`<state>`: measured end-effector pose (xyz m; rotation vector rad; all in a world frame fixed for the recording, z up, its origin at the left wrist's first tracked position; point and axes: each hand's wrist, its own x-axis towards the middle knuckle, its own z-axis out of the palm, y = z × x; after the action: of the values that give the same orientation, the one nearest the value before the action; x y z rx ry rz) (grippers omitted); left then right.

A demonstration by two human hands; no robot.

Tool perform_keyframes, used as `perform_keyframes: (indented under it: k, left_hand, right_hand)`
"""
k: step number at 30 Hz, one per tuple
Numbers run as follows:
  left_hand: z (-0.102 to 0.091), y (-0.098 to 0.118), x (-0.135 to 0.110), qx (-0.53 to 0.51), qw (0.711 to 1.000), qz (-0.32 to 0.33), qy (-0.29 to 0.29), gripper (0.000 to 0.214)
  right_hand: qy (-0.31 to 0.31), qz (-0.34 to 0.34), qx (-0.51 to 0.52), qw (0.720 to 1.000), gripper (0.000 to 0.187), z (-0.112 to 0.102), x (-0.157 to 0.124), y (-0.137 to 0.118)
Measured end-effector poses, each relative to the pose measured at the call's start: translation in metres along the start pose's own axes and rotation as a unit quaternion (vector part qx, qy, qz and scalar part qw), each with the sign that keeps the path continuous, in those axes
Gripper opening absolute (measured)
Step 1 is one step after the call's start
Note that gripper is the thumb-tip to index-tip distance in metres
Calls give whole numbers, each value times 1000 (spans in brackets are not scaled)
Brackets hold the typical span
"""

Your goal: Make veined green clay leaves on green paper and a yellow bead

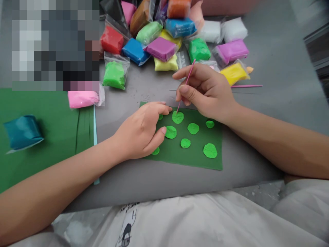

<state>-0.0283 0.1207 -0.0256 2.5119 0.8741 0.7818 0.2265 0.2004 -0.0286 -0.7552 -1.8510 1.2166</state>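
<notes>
My right hand [204, 91] pinches a thin pink stick [186, 82] whose tip touches a light green clay disc [178, 117] on a dark green sheet [197, 156]. Several flat green clay discs lie on that sheet, among them a disc [170, 132] by my left thumb and a bigger disc [210, 150] at the right. My left hand [141, 132] rests on the sheet's left part, fingers curled down onto it, thumb touching the disc. Nothing shows inside it.
Many bags of coloured clay [161, 48] are piled at the back of the grey table [144, 185]. A pink clay bag [82, 98] and a teal bag [22, 132] lie near a large green sheet [51, 137] at left. Another pink stick [246, 86] lies at right.
</notes>
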Motion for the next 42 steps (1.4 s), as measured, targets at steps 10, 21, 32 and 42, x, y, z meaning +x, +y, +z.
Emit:
perform_keyframes:
  k: [10, 21, 32, 42]
  left_hand:
    - [0, 0, -1, -1, 1000, -2, -1, 33]
    - [0, 0, 0, -3, 1000, -4, -1, 33]
    - [0, -1, -2, -13, 1000, -18, -10, 37]
    - [0, -1, -1, -20, 999, -23, -17, 39]
  right_hand:
    - [5, 9, 3, 1000, 33, 1, -1, -1]
    - [47, 39, 45, 997, 38, 5, 2, -9]
    - [21, 19, 7, 1000, 35, 4, -3, -1]
    - [19, -11, 0, 1000, 35, 7, 0, -8]
